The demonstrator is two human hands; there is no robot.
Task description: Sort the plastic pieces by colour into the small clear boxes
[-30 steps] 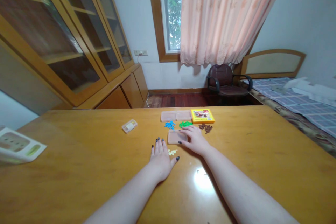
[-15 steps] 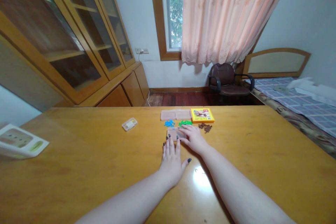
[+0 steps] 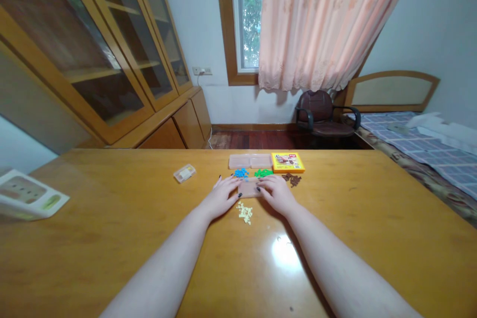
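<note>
A shallow clear plastic tray (image 3: 247, 189) lies between my two hands. My left hand (image 3: 220, 198) is at its left end, with thumb and index finger around the end and the other fingers stretched outward. At the right end my right hand (image 3: 278, 193) curls its fingers over the edge. On the near side lies a loose pile of pale yellow pieces (image 3: 245, 212). Just beyond the tray are small piles of blue pieces (image 3: 241, 173) and green pieces (image 3: 264, 173). Brown pieces (image 3: 294, 180) lie past my right hand, partly hidden by it.
Behind the piles lie a clear open case (image 3: 239, 161) and a yellow box (image 3: 288, 163). A small clear box (image 3: 184, 173) sits to the left on the wooden table (image 3: 112, 238). A white object (image 3: 30, 196) stands at the far left. Beyond are a chair (image 3: 316, 112) and a bed.
My left hand has moved left and away from me to the tray's left end, uncovering the pale yellow pieces. My right hand stays at the right end with its fingers more curled.
</note>
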